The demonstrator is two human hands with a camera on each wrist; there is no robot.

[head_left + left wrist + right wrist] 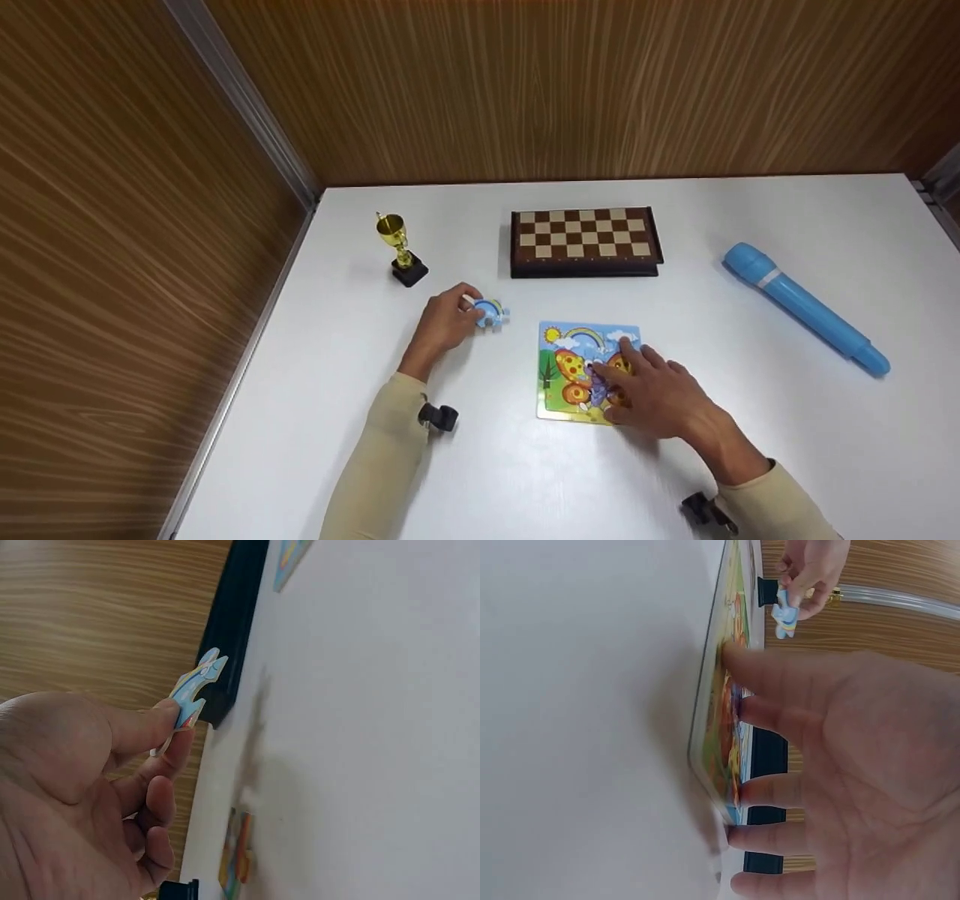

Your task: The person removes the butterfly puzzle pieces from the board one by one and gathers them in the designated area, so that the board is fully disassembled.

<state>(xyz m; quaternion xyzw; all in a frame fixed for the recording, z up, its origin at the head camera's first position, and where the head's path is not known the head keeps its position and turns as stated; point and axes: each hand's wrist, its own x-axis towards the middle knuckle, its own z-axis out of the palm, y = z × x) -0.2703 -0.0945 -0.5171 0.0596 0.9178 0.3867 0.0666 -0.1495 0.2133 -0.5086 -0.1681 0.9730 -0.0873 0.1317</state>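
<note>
My left hand (448,319) pinches a light blue jigsaw puzzle piece (489,313) with part of a rainbow on it, left of the puzzle board. The left wrist view shows this puzzle piece (196,690) between thumb and forefinger, raised over the table, with the other fingers curled. My right hand (660,394) lies with spread fingers over the right part of a square puzzle board (570,364) with a butterfly picture. In the right wrist view, its fingertips are right at the puzzle board (712,720). The fingers hide the board's lower right corner.
A small gold trophy (401,251) on a black base stands behind my left hand. The chessboard box (585,241) lies at the back, behind the puzzle. At the right is a blue toy microphone (810,311). Colourful flat pieces (236,855) lie on the table below my left hand.
</note>
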